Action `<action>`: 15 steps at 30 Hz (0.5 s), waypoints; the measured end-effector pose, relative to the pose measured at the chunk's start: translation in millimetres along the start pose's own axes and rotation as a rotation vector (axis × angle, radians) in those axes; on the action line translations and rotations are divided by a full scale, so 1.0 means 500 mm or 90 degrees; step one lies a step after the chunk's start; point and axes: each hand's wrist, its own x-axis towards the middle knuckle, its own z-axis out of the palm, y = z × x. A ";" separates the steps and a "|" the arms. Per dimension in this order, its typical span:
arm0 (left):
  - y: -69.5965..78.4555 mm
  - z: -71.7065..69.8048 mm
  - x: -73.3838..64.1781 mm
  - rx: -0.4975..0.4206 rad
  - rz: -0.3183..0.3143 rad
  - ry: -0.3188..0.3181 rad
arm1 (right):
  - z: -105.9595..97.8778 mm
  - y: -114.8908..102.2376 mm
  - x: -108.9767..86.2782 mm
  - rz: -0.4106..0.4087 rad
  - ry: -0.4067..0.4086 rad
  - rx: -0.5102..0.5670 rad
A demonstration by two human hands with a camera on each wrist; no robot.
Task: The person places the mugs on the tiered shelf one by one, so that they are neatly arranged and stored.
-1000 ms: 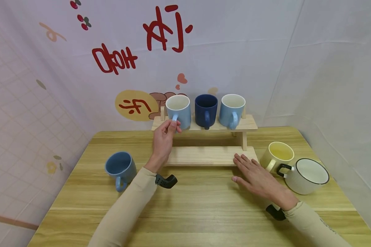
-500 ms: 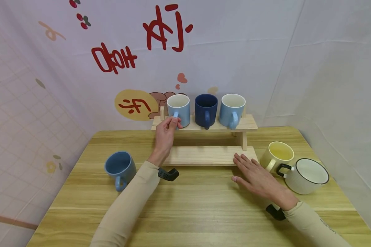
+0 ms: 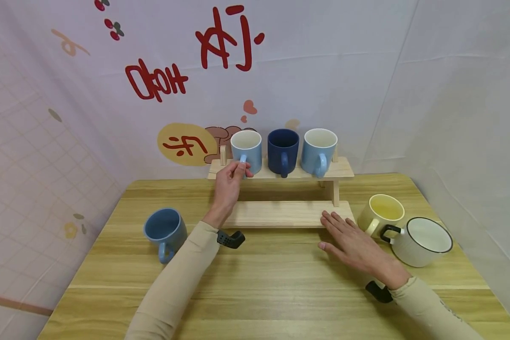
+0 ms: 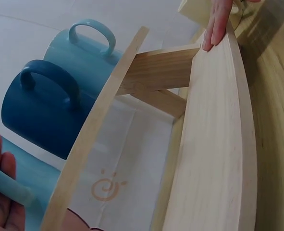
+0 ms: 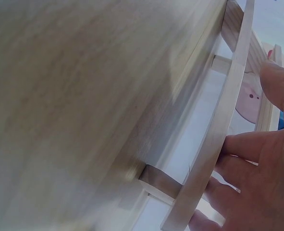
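Your left hand (image 3: 227, 189) pinches the handle of the light-blue mug (image 3: 254, 157), upright at the left of the top shelf (image 3: 344, 169).
Your right hand (image 3: 352, 243) lies, fingers straight, on the right end of the lower shelf (image 3: 276, 215). Right of your white-lined mug stand a navy mug (image 3: 277, 160) and a pale-blue mug (image 3: 310, 158); on the counter (image 3: 276, 288), a blue mug (image 3: 175, 236) sits left, a yellow mug (image 3: 384, 223) and white mug (image 3: 418, 250) right.

Head view bright; right wrist view dimmer, tabletop (image 5: 55, 96) perhaps blurred.
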 end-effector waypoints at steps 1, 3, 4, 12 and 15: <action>0.002 -0.002 -0.001 0.006 -0.004 -0.003 | 0.000 0.000 0.000 0.000 -0.001 0.000; 0.005 -0.007 -0.003 0.019 -0.014 -0.011 | 0.000 -0.001 0.001 0.002 -0.004 0.000; 0.007 -0.010 -0.005 0.029 -0.016 -0.015 | 0.000 -0.002 0.001 0.002 -0.005 0.001; 0.012 -0.046 -0.044 0.143 0.014 -0.020 | -0.003 -0.003 -0.001 0.005 -0.004 0.004; 0.012 -0.064 -0.065 0.172 0.028 -0.024 | -0.003 -0.003 -0.001 0.003 -0.003 0.005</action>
